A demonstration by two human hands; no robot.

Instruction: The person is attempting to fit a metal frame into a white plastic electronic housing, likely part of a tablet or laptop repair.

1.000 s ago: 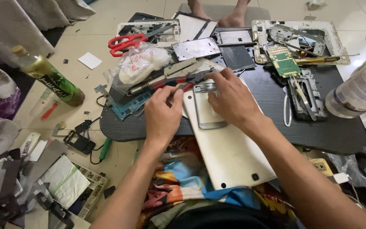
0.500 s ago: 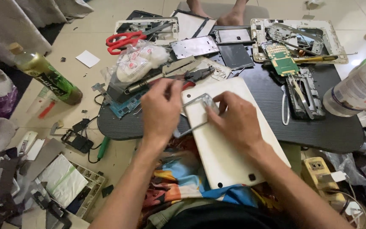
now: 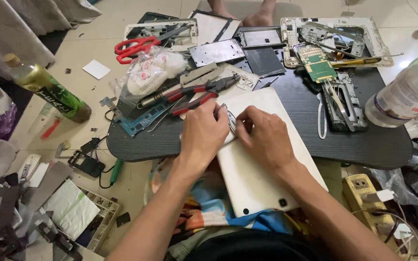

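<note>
White tablet back (image 3: pixel 262 169) lay over the counter's (image 3: pixel 315 140) near edge. Both hands, left (image 3: pixel 203 133) and right (image 3: pixel 263 137), had closed in together, pinching a small metal part (image 3: pixel 231 122) that had shown plainly a moment earlier.

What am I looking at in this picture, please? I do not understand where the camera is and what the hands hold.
The camera sits on a person's head and looks down, so the two bare arms that come from the bottom edge are that person's own. The left hand and the right hand meet over a white tablet back, which lies on a dark board on the floor. Between the fingers there is a small flat metal part; the hands hide most of it. Around them lie red pliers, red scissors, a green circuit board, a green bottle and a clear plastic bottle. The bare feet at the top belong to another person.
</note>
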